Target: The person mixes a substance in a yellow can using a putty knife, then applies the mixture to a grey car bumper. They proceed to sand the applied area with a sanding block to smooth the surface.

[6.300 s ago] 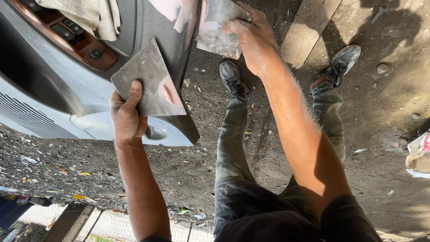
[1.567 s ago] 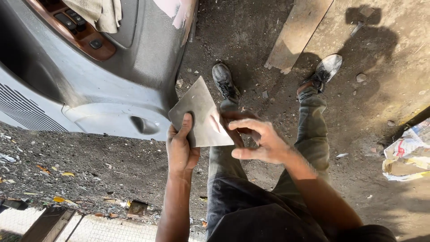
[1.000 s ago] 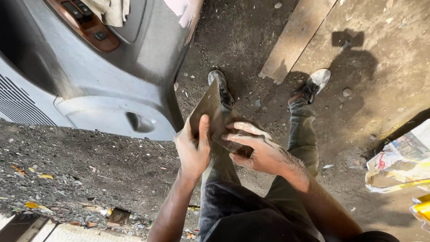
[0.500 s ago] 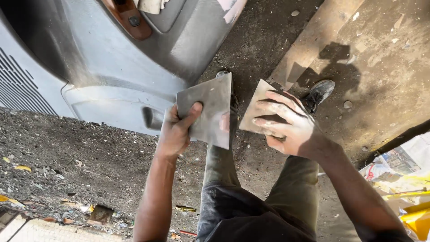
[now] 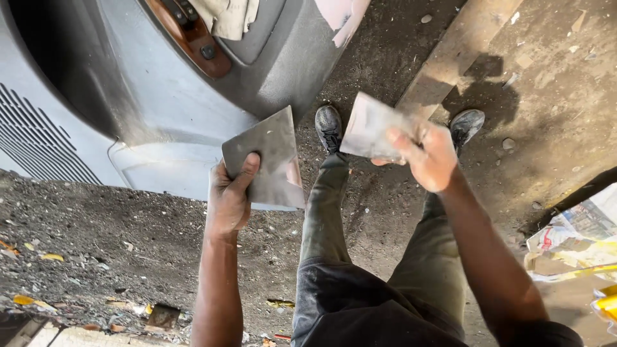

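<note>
Below the grey car door panel point(image 5: 160, 122), over the dirt floor point(image 5: 96, 257), the left hand point(image 5: 230, 199) is closed on a flat grey metal plate point(image 5: 267, 157), thumb across its face and the other fingers hidden behind it, gripping near the lower left edge. The plate looks thin, stiff and fairly light; its edges may be sharp, so a pinch at the middle of one side seems the safest hold. Pinkish smears near its right edge could make that part slippery. The right hand point(image 5: 427, 154) grips a smaller, paler sheet point(image 5: 369, 128), held level, apart from the plate and above the shoes point(image 5: 329, 125). It is blurred, so whether it is stiff or bendy is hard to tell. At the right edge of the floor lie crumpled printed papers point(image 5: 578, 238) and a yellow package point(image 5: 607, 302), partly cut off.
</note>
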